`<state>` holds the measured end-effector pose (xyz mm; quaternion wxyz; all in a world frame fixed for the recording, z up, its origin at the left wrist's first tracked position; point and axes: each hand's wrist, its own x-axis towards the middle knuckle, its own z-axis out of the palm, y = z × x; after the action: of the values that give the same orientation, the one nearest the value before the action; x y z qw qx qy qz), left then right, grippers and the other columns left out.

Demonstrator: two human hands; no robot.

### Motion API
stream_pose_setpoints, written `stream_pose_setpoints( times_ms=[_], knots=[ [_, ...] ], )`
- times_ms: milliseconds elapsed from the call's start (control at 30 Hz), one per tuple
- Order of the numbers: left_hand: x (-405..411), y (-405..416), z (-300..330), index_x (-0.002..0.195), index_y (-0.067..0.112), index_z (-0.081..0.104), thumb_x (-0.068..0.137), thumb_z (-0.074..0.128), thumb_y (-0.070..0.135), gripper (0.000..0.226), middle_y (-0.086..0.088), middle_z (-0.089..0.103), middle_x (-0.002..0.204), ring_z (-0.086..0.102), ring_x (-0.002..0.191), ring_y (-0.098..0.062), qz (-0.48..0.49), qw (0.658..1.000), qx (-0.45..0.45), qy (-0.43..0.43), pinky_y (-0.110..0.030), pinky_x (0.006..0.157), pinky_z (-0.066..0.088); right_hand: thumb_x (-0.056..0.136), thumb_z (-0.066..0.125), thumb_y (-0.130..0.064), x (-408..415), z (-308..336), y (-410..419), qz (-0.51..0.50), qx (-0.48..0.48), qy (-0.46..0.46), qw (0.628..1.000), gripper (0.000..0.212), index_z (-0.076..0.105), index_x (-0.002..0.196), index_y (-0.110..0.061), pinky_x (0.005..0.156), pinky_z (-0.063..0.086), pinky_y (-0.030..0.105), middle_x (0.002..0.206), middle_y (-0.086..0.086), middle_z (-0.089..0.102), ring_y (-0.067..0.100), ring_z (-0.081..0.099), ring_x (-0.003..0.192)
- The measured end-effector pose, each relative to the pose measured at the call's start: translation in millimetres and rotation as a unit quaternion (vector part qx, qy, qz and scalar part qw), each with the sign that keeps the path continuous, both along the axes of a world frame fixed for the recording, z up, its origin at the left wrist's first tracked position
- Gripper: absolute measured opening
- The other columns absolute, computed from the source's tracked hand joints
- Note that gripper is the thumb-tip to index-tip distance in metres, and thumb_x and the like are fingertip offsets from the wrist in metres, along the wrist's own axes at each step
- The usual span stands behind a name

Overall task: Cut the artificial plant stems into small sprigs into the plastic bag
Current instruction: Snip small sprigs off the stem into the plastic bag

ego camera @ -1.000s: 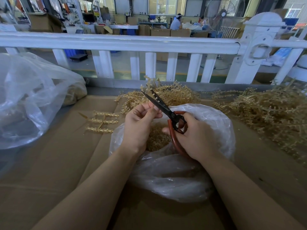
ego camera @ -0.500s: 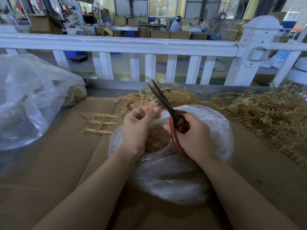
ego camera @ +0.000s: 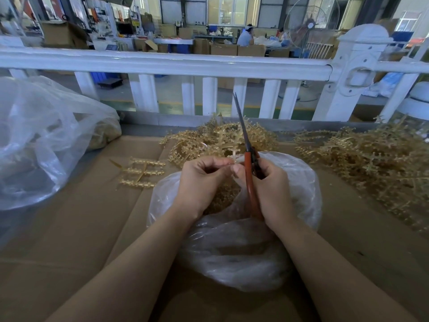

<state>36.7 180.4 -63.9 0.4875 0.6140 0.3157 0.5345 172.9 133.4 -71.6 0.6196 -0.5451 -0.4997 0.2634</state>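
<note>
Head view: above the plastic bag (ego camera: 234,259), left hand (ego camera: 204,180) pinches a stem (ego camera: 235,156) while right hand (ego camera: 270,182) grips near-closed scissors (ego camera: 246,145); each cut is best made over the bag's mouth.

Thin, crinkled, glossy clear film makes up the plastic bag (ego camera: 234,252), catching soft highlights along its folds. Scissors (ego camera: 246,149): dark, dull metal blades, smooth orange-red coated handles with a slight sheen. The stems (ego camera: 218,140) look like moulded tan plastic, knobbly and semi-matt. Underneath, the cardboard (ego camera: 81,228) is plain brown paperboard, matt and creased. Behind, the railing (ego camera: 162,63) shows smooth white paint with a mild gloss.
</note>
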Motion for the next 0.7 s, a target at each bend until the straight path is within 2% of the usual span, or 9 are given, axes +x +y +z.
stream_pose_setpoints(
  times_ms=[167,300,367,433,500,567,633,700],
  knots=[
    [0.3,-3.1,0.2,0.086,0.013,0.079,0.082,0.074,-0.004,0.018,0.007,0.077,0.083,0.073,0.081,-0.005,-0.021,0.998,0.046,0.038,-0.014,0.074,0.053,0.087,0.077,-0.015,2.3,-0.8,0.3,0.006,0.000,0.013,1.000,0.011,0.075,0.096,-0.021,0.069,0.055,0.021,0.083,-0.004,0.076,0.006,0.070,0.076],
    [4.0,-5.1,-0.2,0.089,0.017,0.080,0.085,0.074,0.005,0.014,0.008,0.077,0.086,0.072,0.084,-0.005,0.040,0.992,0.062,0.102,-0.021,0.078,0.055,0.089,0.074,-0.013,4.0,-1.4,1.9,-0.006,0.016,0.028,0.999,0.012,0.073,0.091,-0.024,0.069,0.054,0.021,0.082,-0.003,0.075,0.007,0.070,0.077],
    [4.7,-7.0,-0.4,0.078,0.017,0.079,0.086,0.076,0.018,0.009,0.006,0.075,0.076,0.070,0.074,-0.008,0.072,0.988,0.065,0.122,-0.028,0.072,0.056,0.086,0.076,-0.017,4.9,-0.9,1.4,0.003,0.024,0.062,0.998,0.010,0.073,0.089,-0.026,0.066,0.053,0.022,0.077,-0.006,0.074,0.007,0.069,0.073],
    [4.7,-8.5,-1.1,0.064,0.012,0.066,0.088,0.075,0.026,0.029,-0.003,0.065,0.060,0.060,0.058,-0.018,0.099,0.988,0.067,0.099,-0.032,0.060,0.050,0.086,0.073,-0.015,5.5,0.7,1.7,0.031,0.031,0.123,0.991,0.013,0.074,0.084,-0.028,0.063,0.055,0.024,0.080,-0.002,0.075,0.011,0.070,0.071],
    [3.0,-10.5,4.2,0.062,0.012,0.051,0.089,0.074,0.024,0.037,-0.003,0.050,0.054,0.046,0.053,-0.015,0.112,0.991,0.073,0.023,-0.030,0.054,0.042,0.092,0.066,-0.001,7.5,2.7,3.7,0.059,0.029,0.190,0.980,0.020,0.069,0.085,-0.020,0.054,0.053,0.022,0.082,0.006,0.076,0.011,0.067,0.060],
    [0.9,-10.6,11.8,0.072,0.013,0.048,0.089,0.074,0.021,0.032,0.002,0.045,0.063,0.041,0.059,-0.011,0.128,0.986,0.098,-0.035,-0.026,0.058,0.039,0.093,0.061,0.002,11.1,5.0,5.2,0.093,0.018,0.242,0.966,0.017,0.063,0.086,-0.013,0.041,0.039,0.018,0.078,0.008,0.073,0.008,0.051,0.043],
    [-2.9,-8.5,18.8,0.094,0.013,0.056,0.084,0.075,0.029,0.027,0.001,0.055,0.084,0.052,0.075,-0.009,0.112,0.989,0.095,-0.032,-0.025,0.071,0.046,0.089,0.062,-0.004,14.6,5.6,6.0,0.144,0.015,0.251,0.957,0.009,0.061,0.089,-0.013,0.040,0.030,0.021,0.078,0.008,0.070,0.007,0.039,0.039],
    [-9.0,-3.2,20.9,0.129,0.022,0.053,0.078,0.077,0.041,0.059,0.005,0.059,0.118,0.057,0.108,-0.004,0.056,0.996,0.057,0.029,-0.024,0.092,0.048,0.086,0.060,-0.008,16.4,4.5,4.9,0.186,0.012,0.247,0.951,0.009,0.061,0.094,-0.010,0.041,0.031,0.021,0.078,0.009,0.067,0.006,0.039,0.041]
  ],
)
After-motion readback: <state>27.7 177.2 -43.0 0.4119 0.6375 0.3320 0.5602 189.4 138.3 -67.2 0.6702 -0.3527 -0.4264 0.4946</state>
